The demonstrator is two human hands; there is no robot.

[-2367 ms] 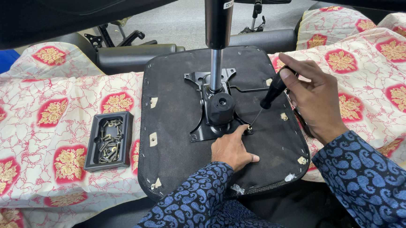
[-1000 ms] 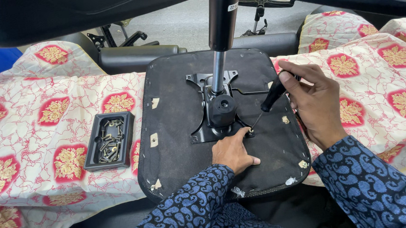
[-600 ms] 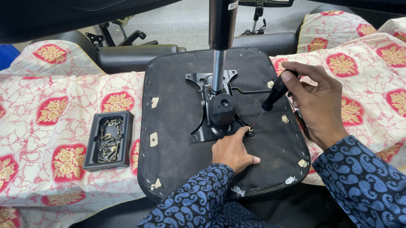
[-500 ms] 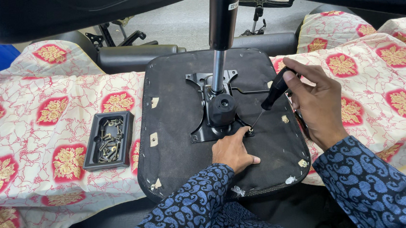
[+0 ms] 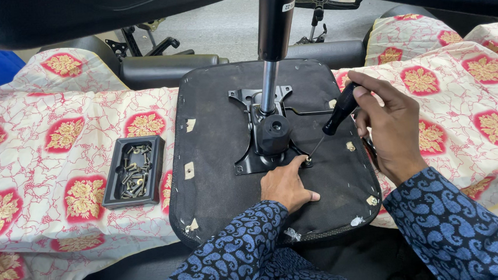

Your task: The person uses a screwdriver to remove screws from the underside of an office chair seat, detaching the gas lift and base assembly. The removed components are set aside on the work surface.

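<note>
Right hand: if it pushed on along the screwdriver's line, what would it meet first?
The right hand holds the screwdriver slanting down-left. Its tip is at the screw on the plate, so that comes first, with the left hand fingertips right beside it. Depth is hard to judge.

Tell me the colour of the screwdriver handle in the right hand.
Black, seen clearly in the head view: the screwdriver handle.

Left hand flat, forefinger extended — right hand fisted, wrist cocked.
</note>
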